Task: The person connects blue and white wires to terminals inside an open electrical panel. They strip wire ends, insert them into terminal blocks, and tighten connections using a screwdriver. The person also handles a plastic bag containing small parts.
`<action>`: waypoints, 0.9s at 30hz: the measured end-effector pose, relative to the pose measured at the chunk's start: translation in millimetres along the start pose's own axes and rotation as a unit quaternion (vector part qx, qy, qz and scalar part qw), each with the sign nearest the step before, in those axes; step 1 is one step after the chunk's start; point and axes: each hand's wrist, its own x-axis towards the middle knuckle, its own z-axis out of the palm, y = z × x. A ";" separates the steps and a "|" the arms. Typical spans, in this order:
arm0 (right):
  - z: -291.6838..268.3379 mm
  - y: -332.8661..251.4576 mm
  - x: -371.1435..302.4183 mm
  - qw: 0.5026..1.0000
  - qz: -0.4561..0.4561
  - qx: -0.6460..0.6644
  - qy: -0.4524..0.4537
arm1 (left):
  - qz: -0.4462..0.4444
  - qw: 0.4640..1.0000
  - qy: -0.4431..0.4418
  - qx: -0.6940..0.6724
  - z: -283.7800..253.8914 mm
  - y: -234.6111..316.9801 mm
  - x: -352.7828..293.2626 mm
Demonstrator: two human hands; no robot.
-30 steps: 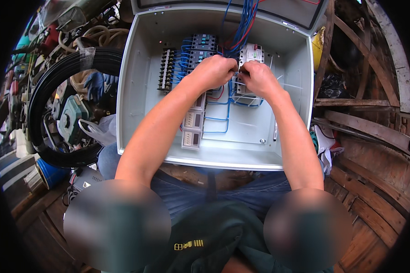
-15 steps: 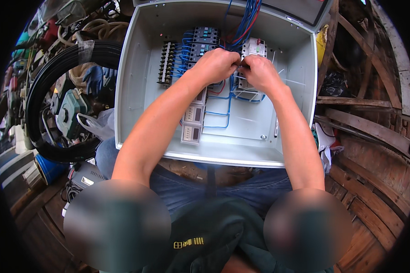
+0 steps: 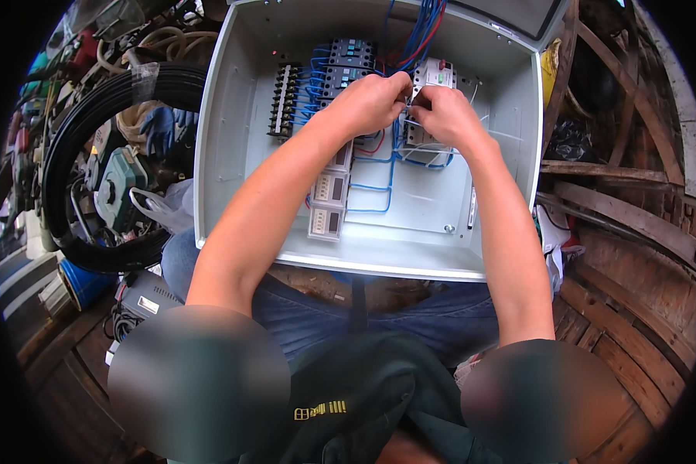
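Note:
Inside a light grey metal electrical enclosure [image 3: 240,155], my left hand [image 3: 370,102] and my right hand [image 3: 447,116] meet over a bundle of blue wires [image 3: 397,143]. Both are closed in a pinch with fingertips almost touching; what lies between them is hidden. Thin white plastic strips [image 3: 503,133], like cable-tie tails, stick out around my right hand. Just beyond that hand stands a white circuit breaker [image 3: 439,73]. To the left of my left hand are black contactors [image 3: 352,54] and a black terminal strip [image 3: 284,100]. Clear-covered counter-like modules [image 3: 329,187] sit below my left forearm.
Loose blue and red wires [image 3: 421,35] rise over the enclosure's far edge, by its opened lid [image 3: 518,15]. A black marker-like stick [image 3: 472,209] lies at the inner right wall. On the left are a black cable coil [image 3: 58,170] and a blue glove [image 3: 161,131]; wooden planks [image 3: 619,317] lie right.
My right hand has turned slightly and its fingertips have drawn a little apart from my left hand's. The view of the enclosure has shifted slightly.

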 end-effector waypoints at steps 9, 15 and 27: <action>1.5 2.5 6.2 0.994 0.022 0.103 0.008 | 0.007 1.000 0.000 0.029 -0.8 2.2 0.5; -2.0 -2.9 7.8 0.990 0.078 0.117 -0.001 | 0.015 1.000 -0.001 0.009 0.2 1.3 0.8; -12.5 -1.5 6.0 0.990 0.110 0.084 0.001 | 0.051 0.989 -0.011 0.140 7.6 2.4 0.9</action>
